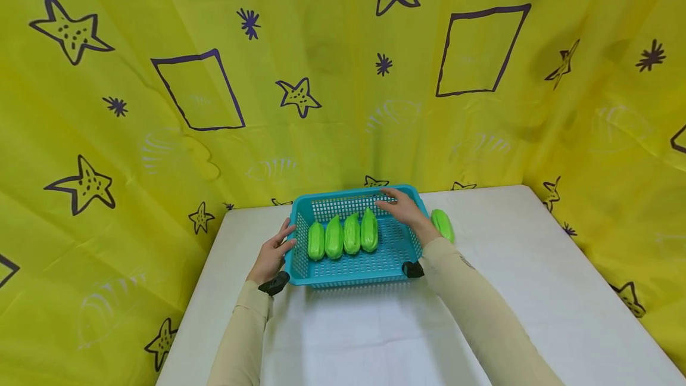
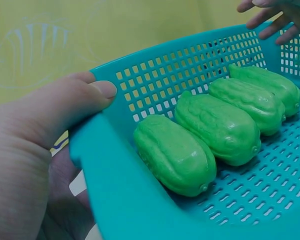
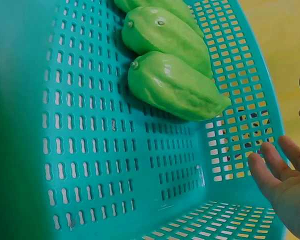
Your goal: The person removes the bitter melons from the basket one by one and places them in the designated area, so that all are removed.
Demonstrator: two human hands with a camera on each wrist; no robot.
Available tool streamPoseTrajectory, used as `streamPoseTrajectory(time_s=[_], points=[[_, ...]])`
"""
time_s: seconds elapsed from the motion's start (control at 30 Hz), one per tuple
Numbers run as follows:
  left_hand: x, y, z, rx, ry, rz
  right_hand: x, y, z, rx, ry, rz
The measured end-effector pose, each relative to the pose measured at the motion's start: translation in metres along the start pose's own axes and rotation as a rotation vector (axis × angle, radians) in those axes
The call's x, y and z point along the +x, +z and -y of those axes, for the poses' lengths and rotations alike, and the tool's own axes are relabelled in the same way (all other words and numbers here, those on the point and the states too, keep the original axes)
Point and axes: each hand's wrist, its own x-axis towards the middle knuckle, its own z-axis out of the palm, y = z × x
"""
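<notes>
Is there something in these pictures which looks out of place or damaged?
One green vegetable lies alone on the white table, right of the blue basket, while four similar ones sit inside in a row. I see no damage.

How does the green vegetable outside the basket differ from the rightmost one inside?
The outside vegetable lies on the white table; the inside vegetable lies in the basket. The outside vegetable sits alone; the inside vegetable ends a row of four. Both are green and elongated; neither is held.

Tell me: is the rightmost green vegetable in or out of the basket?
Out: the rightmost green vegetable lies on the white table beside the blue basket.
</notes>
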Motion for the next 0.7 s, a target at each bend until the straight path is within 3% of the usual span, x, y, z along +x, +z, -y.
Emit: streamPoseTrajectory(time_s=[0.2,0.53,0.7], points=[[0.000,0.000,0.000,0.014,0.004,-0.008,0.006,0.001,-0.003,-0.021,0.001,0.015],[-0.001,-0.002,-0.001,-0.003,0.005,-0.010,0.013,0.010,-0.011,0.145,0.050,-0.018],[0.000,0.000,0.000,-0.006,-0.010,-0.013,0.012,0.016,-0.013,0.146,0.079,0.033]])
